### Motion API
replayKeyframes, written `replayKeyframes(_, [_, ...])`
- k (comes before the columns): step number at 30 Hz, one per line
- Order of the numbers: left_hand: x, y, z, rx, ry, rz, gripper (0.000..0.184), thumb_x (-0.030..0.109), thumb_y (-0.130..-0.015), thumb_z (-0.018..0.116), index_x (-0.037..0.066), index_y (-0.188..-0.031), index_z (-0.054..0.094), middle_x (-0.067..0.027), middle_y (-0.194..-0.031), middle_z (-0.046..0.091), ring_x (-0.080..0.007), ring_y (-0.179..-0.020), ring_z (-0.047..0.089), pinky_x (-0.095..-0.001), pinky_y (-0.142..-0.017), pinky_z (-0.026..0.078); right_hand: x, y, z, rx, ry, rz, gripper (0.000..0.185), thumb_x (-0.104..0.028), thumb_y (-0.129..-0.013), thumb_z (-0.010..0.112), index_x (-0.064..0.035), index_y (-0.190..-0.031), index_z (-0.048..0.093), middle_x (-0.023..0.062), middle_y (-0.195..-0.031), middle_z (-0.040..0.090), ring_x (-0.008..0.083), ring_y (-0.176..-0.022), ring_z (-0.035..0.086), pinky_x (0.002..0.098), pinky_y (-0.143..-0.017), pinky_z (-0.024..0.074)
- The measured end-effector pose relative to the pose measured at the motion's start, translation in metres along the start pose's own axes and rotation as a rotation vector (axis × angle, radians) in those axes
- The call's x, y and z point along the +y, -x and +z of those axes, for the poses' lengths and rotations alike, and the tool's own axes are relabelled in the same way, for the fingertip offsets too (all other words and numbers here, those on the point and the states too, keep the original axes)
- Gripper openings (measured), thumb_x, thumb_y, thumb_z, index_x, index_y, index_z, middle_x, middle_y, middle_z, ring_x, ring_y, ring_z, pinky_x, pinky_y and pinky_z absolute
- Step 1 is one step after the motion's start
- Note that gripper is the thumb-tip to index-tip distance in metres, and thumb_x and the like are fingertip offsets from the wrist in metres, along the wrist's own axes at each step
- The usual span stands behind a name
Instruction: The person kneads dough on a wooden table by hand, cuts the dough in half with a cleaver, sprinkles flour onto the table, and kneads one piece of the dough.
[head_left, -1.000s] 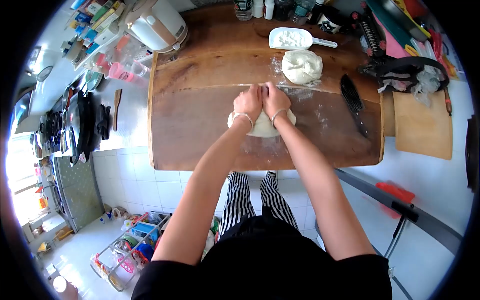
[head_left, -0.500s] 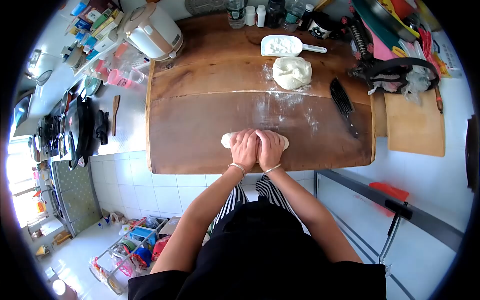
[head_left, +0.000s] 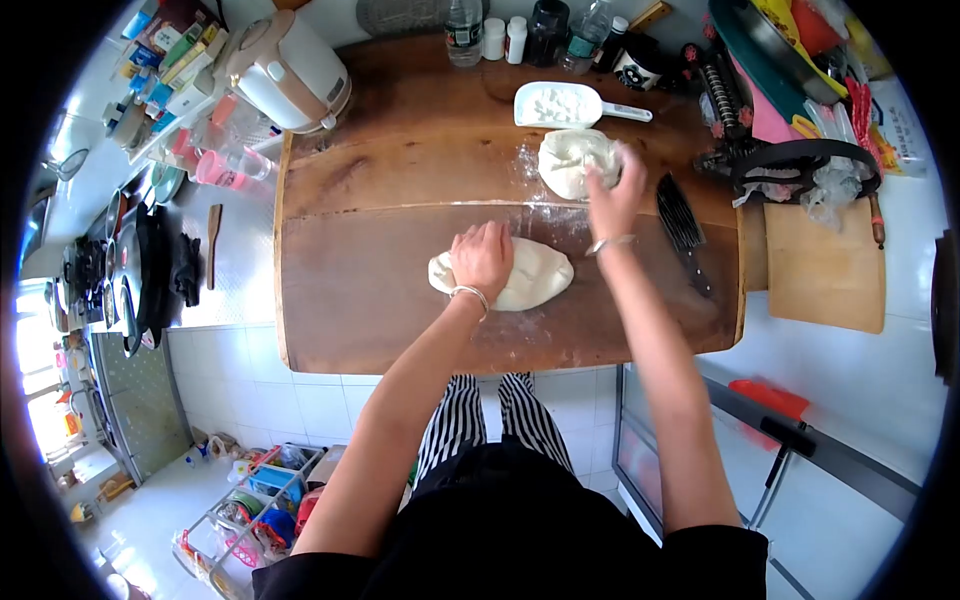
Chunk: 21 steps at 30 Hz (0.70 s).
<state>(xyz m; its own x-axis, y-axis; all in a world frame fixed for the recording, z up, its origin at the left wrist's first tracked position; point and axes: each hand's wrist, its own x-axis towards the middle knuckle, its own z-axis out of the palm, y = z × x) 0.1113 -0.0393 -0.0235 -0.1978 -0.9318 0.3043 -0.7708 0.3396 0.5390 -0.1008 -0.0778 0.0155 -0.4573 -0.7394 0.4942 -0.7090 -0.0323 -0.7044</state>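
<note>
A flattened oval of white dough (head_left: 537,275) lies near the front of the wooden board (head_left: 370,300). My left hand (head_left: 482,258) rests on its left part, palm down, fingers laid over the dough rather than wrapped round it. Farther back sits a second, rounder lump of dough (head_left: 572,160). At its right edge is my right hand (head_left: 617,190), thumb and fingers apart, slightly blurred; I cannot tell how firmly it touches. Just behind this lump is a white scoop (head_left: 560,103) of flour. Loose flour dusts the board around it.
A black-bladed knife (head_left: 683,225) lies on the board's right side. Bottles and jars (head_left: 548,30) line the back edge. A kettle (head_left: 285,75) stands at the back left. Beyond the right edge are a cutting board (head_left: 825,265) and a cluttered pile of kitchenware.
Both hands were together on the front dough. My right hand has moved up and right to the back lump; my left stays on the front dough, which now looks wider and flatter.
</note>
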Motion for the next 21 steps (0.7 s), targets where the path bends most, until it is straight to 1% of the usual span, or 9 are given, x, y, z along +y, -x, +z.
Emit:
replayKeyframes(2, [0.003, -0.001, 0.0, 0.064, 0.008, 0.013, 0.015, 0.019, -0.091, 0.058, 0.009, -0.081, 0.059, -0.0097, -0.07, 0.063, -0.0286, -0.072, 0.062, -0.0422, -0.068, 0.044, 0.022, -0.032, 0.004, 0.002, 0.066, -0.02, 0.066, -0.027, -0.076, 0.078, -0.0071, -0.132, 0.049, 0.0196, -0.133, 0.051, 0.0368, -0.13, 0.041, 0.0448, -0.108, 0.0334])
replayKeyframes(4, [0.004, -0.002, -0.001, 0.083, 0.031, 0.006, 0.013, 0.018, -0.09, 0.058, 0.009, -0.083, 0.06, -0.0095, -0.07, 0.063, -0.0286, -0.073, 0.062, -0.0419, -0.068, 0.044, 0.046, -0.044, 0.016, -0.422, -0.079, 0.317, 0.073, -0.031, -0.073, 0.082, -0.0059, -0.133, 0.049, 0.0194, -0.133, 0.053, 0.0344, -0.129, 0.045, 0.0416, -0.107, 0.0373])
replayKeyframes(5, [0.004, -0.004, -0.001, 0.095, 0.033, 0.007, 0.013, 0.018, -0.09, 0.058, 0.009, -0.083, 0.06, -0.0095, -0.07, 0.063, -0.0286, -0.073, 0.062, -0.0419, -0.068, 0.044, 0.051, -0.041, 0.017, -0.451, -0.194, 0.324, 0.069, -0.032, -0.07, 0.084, -0.0058, -0.128, 0.054, 0.0174, -0.127, 0.059, 0.0291, -0.119, 0.056, 0.0373, -0.099, 0.0451])
replayKeyframes(9, [-0.01, 0.014, 0.01, -0.119, -0.028, -0.077, 0.012, 0.018, -0.091, 0.058, 0.011, -0.1, 0.062, -0.0096, -0.094, 0.065, -0.0267, -0.091, 0.061, -0.0407, -0.079, 0.046, 0.041, -0.016, -0.006, -0.44, -0.167, 0.425, 0.054, -0.027, -0.07, 0.082, -0.0072, -0.116, 0.062, 0.0153, -0.115, 0.066, 0.0238, -0.106, 0.063, 0.0333, -0.093, 0.0488])
replayKeyframes(13, [-0.012, 0.011, 0.013, -0.26, 0.027, -0.173, 0.027, 0.018, -0.088, 0.06, 0.013, -0.114, 0.061, -0.0094, -0.111, 0.061, -0.0264, -0.106, 0.056, -0.0395, -0.088, 0.046, 0.058, 0.011, -0.005, -0.279, -0.107, 0.311, 0.056, -0.025, -0.072, 0.081, -0.0052, -0.119, 0.059, 0.0161, -0.118, 0.064, 0.0264, -0.108, 0.061, 0.035, -0.093, 0.0478])
replayKeyframes(16, [-0.015, 0.012, 0.017, -0.089, -0.122, -0.029, 0.021, 0.019, -0.086, 0.06, 0.014, -0.106, 0.063, -0.0083, -0.102, 0.064, -0.0264, -0.094, 0.061, -0.0411, -0.079, 0.048, 0.046, 0.011, -0.003, -0.313, -0.207, 0.338, 0.055, -0.021, -0.075, 0.077, -0.0028, -0.123, 0.056, 0.0181, -0.119, 0.063, 0.0314, -0.109, 0.061, 0.038, -0.095, 0.047])
replayKeyframes(18, [-0.02, 0.005, 0.018, -0.166, -0.169, -0.04, 0.02, 0.018, -0.085, 0.06, 0.012, -0.104, 0.065, -0.0092, -0.1, 0.065, -0.0267, -0.091, 0.062, -0.0425, -0.077, 0.049, -0.024, 0.018, -0.023, 0.008, 0.206, -0.267, 0.05, -0.016, -0.079, 0.072, -0.0015, -0.124, 0.055, 0.0196, -0.119, 0.062, 0.0373, -0.109, 0.06, 0.0401, -0.095, 0.0475])
replayKeyframes(19, [-0.03, 0.003, 0.024, -0.246, -0.181, 0.094, 0.021, 0.016, -0.086, 0.058, 0.012, -0.106, 0.064, -0.0091, -0.1, 0.064, -0.0276, -0.091, 0.062, -0.0424, -0.078, 0.049, -0.051, 0.033, -0.026, 0.014, 0.009, -0.313, 0.043, -0.013, -0.083, 0.065, -0.0037, -0.123, 0.055, 0.0203, -0.117, 0.063, 0.0388, -0.108, 0.059, 0.0412, -0.094, 0.0479])
replayKeyframes(21, [-0.058, -0.013, 0.035, -0.51, 0.038, 0.333, 0.016, 0.015, -0.087, 0.054, 0.01, -0.098, 0.065, -0.0108, -0.094, 0.065, -0.03, -0.085, 0.062, -0.0425, -0.075, 0.049, -0.071, 0.085, -0.012, -0.315, -0.192, 0.003, 0.026, -0.012, -0.089, 0.058, -0.005, -0.114, 0.06, 0.0185, -0.106, 0.066, 0.0358, -0.104, 0.061, 0.0418, -0.092, 0.0478])
